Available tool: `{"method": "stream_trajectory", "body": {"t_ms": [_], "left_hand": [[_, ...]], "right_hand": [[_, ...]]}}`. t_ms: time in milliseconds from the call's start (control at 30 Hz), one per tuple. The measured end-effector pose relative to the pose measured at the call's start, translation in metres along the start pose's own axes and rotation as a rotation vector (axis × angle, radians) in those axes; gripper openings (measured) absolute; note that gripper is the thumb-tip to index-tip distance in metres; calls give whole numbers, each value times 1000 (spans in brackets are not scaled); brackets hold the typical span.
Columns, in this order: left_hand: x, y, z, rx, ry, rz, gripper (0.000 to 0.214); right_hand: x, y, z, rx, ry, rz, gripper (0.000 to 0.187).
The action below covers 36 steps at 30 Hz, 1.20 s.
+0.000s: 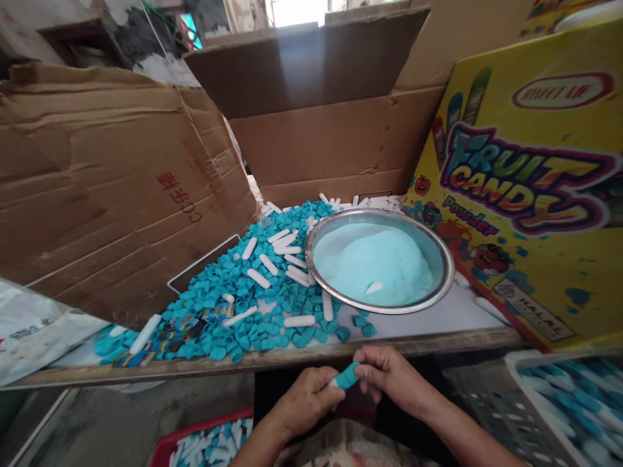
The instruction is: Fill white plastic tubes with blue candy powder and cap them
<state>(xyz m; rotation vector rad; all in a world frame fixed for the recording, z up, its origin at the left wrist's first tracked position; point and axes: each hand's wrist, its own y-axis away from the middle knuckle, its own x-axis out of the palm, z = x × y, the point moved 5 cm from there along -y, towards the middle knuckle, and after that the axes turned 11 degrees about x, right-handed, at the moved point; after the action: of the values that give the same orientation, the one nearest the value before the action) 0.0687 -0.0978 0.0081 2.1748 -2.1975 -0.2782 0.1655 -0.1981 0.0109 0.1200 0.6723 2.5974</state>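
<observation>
Below the table edge, my left hand (304,397) is closed round a small white tube whose blue-capped end (347,376) sticks out toward the right. My right hand (387,376) pinches that blue cap with its fingertips. On the table above them lies a heap of loose blue caps (253,311) with several white tubes (257,277) scattered over it. A metal bowl (440,285) to the right of the heap holds a mound of pale blue powder (372,263) with one white tube lying in it.
Cardboard sheets (107,188) wall the left and back. A yellow "Fruit Candy" box (530,188) stands at right. A white crate (569,402) of capped tubes sits lower right, a red tray (168,444) of tubes lower left, a white plastic bag (34,327) far left.
</observation>
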Motion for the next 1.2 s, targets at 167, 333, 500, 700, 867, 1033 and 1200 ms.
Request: {"method": "stream_trajectory", "body": {"t_ms": [167, 333, 500, 700, 867, 1033, 1200], "left_hand": [[-10, 3, 5, -7, 82, -84, 35], [-25, 18, 19, -57, 145, -191, 37], [-34, 32, 23, -24, 192, -263, 39], [-47, 42, 28, -34, 196, -341, 42], [-55, 41, 27, 19, 209, -381, 45], [-63, 46, 29, 37, 187, -428, 47], [-68, 50, 36, 49, 224, -453, 48]], "right_hand": [[-11, -4, -8, 3, -205, -109, 33], [-30, -21, -6, 18, -21, -332, 27], [-33, -46, 13, 51, 723, -502, 23], [-27, -40, 21, 14, 1048, -659, 31], [13, -40, 33, -252, 1060, -470, 26], [32, -51, 47, -162, 1104, -389, 23], [43, -77, 83, -230, 1141, -390, 24]]}}
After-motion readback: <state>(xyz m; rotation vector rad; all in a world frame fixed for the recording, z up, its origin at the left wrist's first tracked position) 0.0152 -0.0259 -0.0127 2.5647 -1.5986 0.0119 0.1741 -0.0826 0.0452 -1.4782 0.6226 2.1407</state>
